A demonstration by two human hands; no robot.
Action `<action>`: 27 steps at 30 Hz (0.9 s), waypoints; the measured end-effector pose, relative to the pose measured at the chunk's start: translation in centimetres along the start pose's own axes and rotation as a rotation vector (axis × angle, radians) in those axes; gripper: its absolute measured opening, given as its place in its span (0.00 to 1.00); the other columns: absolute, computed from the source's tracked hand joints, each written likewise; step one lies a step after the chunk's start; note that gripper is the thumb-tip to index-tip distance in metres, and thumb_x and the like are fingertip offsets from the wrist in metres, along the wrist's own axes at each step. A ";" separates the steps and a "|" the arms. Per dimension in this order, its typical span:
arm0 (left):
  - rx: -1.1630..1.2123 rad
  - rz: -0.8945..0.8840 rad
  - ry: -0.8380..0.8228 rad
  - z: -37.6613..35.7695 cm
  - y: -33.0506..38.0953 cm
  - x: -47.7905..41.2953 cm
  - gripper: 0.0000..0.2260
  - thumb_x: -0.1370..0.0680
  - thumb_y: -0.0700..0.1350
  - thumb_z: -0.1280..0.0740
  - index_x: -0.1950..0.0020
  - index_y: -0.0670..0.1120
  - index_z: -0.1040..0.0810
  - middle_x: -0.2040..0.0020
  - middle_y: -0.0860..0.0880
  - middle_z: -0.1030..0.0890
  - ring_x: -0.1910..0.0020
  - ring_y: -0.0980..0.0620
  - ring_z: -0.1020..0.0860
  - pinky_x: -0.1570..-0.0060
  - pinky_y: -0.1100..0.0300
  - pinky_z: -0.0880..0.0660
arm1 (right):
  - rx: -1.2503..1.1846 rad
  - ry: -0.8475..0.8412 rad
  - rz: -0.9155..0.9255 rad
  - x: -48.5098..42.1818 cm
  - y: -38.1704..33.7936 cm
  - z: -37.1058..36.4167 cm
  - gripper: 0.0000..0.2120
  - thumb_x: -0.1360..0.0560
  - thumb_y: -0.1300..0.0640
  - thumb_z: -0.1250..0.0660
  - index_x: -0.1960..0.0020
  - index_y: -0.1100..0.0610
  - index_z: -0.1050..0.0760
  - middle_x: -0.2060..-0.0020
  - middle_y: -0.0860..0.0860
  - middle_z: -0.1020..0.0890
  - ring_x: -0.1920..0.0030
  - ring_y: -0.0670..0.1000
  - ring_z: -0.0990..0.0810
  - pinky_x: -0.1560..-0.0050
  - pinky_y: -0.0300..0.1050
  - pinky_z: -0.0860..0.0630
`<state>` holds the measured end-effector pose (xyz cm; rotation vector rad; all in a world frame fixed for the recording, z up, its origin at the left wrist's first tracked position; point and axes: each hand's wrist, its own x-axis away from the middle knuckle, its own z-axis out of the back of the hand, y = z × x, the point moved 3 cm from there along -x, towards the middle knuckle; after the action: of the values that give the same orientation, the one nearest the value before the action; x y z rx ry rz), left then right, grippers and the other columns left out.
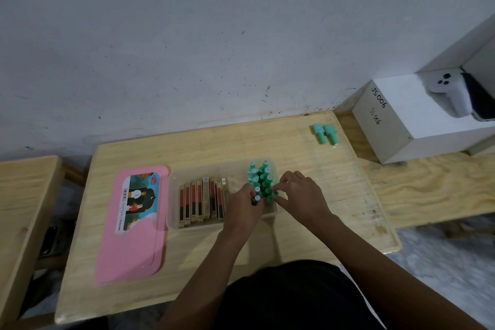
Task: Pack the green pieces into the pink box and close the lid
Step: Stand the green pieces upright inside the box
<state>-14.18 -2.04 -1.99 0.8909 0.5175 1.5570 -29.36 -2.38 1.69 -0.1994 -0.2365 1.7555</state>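
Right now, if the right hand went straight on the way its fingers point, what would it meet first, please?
The upright green pieces in the box. The right hand already seems to pinch the nearest one, though depth is unclear.

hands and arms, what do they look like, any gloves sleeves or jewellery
The left hand and right hand are bare: no gloves, rings or watch show. The left forearm and right forearm are uncovered, with no sleeve in view. A black garment shows below them.
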 end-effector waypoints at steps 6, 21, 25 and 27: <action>0.007 -0.044 -0.043 0.2 0.3 0.2 0.03 0.26 0.41 0.29 0.54 0.45 0.22 0.68 0.50 0.24 0.72 0.59 0.28 0.74 0.66 0.36 | -0.016 -0.016 0.002 0.0 0.1 -0.1 0.10 0.28 0.51 0.27 0.47 0.49 0.17 0.54 0.49 0.20 0.52 0.52 0.23 0.59 0.46 0.27; 0.100 0.002 0.054 0.0 0.0 0.1 0.07 0.28 0.43 0.26 0.54 0.46 0.22 0.70 0.52 0.24 0.72 0.57 0.26 0.72 0.65 0.34 | -0.080 0.020 0.003 0.5 0.4 -0.5 0.10 0.27 0.51 0.29 0.46 0.51 0.17 0.53 0.49 0.21 0.51 0.52 0.23 0.61 0.45 0.27; 0.099 0.005 0.021 0.1 -0.1 0.0 0.07 0.29 0.43 0.26 0.53 0.45 0.21 0.67 0.52 0.22 0.67 0.55 0.22 0.70 0.65 0.31 | -0.105 0.047 0.025 0.2 0.3 -0.3 0.11 0.27 0.52 0.29 0.45 0.51 0.18 0.54 0.49 0.21 0.51 0.51 0.23 0.60 0.44 0.28; 0.096 0.016 0.000 0.3 0.0 0.1 0.07 0.29 0.42 0.26 0.53 0.46 0.21 0.68 0.53 0.22 0.67 0.54 0.22 0.69 0.64 0.30 | -0.104 0.042 0.047 -0.3 0.1 -0.1 0.11 0.26 0.53 0.30 0.44 0.51 0.18 0.53 0.49 0.21 0.50 0.52 0.23 0.60 0.44 0.28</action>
<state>-13.98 -1.99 -1.81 0.9701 0.5908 1.5569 -29.34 -2.65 1.54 -0.3185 -0.2952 1.7850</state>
